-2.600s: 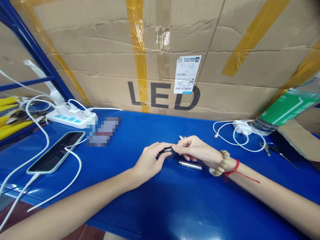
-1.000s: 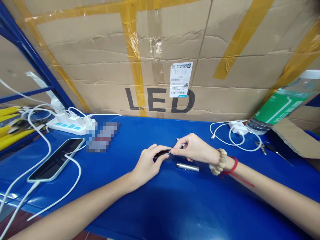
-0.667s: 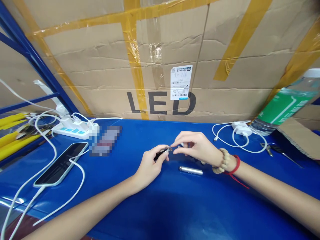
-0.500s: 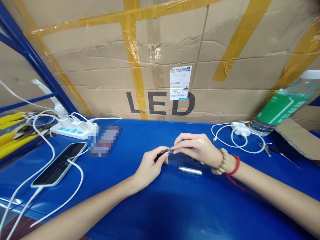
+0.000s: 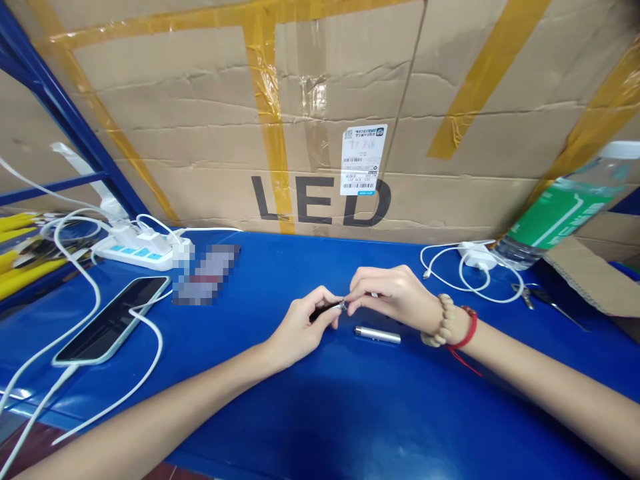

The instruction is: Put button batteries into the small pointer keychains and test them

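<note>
My left hand (image 5: pixel 305 325) is closed around a small dark, slim object (image 5: pixel 323 311) with a shiny metal end pointing right. Most of that object is hidden by my fingers, so its kind does not show. At the metal end, the fingertips of my right hand (image 5: pixel 393 293) are pinched together. Whatever they grip there is too small to make out. A short silver tube (image 5: pixel 377 335) with a dark tip lies on the blue tabletop (image 5: pixel 340 413), just below my right hand and touched by neither hand.
A large cardboard box (image 5: pixel 200 133) stands behind the table. To the left are a phone (image 5: pixel 113 320) with a white cable and a power strip (image 5: pixel 135 253). A white charger (image 5: pixel 477 255), a tilted water bottle (image 5: pixel 560 213) and a pointed tool (image 5: pixel 555 303) are at the right.
The whole view has shifted slightly. My right fingertips have drawn in from a looser reach to a tighter pinch at the metal end. My left hand keeps its hold.
</note>
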`<state>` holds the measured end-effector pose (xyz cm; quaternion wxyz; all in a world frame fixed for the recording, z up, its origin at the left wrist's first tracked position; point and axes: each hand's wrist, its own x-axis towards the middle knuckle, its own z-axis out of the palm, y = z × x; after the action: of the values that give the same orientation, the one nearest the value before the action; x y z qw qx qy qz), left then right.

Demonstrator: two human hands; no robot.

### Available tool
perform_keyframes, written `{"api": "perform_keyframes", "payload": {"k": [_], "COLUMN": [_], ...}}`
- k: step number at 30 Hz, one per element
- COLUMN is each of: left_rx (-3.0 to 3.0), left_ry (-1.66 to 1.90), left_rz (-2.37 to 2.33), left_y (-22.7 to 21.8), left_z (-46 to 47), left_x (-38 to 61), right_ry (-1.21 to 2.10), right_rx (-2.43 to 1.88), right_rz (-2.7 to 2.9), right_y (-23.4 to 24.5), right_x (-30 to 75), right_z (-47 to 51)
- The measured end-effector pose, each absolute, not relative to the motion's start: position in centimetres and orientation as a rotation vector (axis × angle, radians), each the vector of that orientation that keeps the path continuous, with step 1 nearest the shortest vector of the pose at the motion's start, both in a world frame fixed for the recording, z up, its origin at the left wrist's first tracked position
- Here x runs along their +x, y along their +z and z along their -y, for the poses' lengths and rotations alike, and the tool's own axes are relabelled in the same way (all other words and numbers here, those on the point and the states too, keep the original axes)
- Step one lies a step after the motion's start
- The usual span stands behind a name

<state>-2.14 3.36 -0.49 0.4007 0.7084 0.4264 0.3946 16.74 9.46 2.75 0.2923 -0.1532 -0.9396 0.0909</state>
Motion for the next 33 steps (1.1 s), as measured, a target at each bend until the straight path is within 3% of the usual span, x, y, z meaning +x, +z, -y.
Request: {"api": "perform_keyframes", "payload": {"k": [11, 17, 25, 33], "left_rx": [1.750, 1.860, 1.989, 2.046], "left_ry": [1.047, 1.048, 1.105, 1.126], "left_rz": [-1.072, -1.073, -1.091, -1.255], "left_y": [-0.6, -0.8, -0.7, -0.7], "left_z": [-3.0, -3.0, -3.2, -3.3], "left_x": [-2.0, -2.2, -2.2, -2.2], "right_ry": [0.428, 0.761, 1.274, 1.399], "right_rx": [-0.608, -0.944, -1.080, -1.207], "right_rz": [2.504, 2.504, 2.299, 2.107], "right_y": [2.9, 3.3, 3.3, 3.1], "right_x": [16.4, 16.1, 15.8, 15.2], "right_z": [-9.0, -8.8, -8.5, -8.3]}}
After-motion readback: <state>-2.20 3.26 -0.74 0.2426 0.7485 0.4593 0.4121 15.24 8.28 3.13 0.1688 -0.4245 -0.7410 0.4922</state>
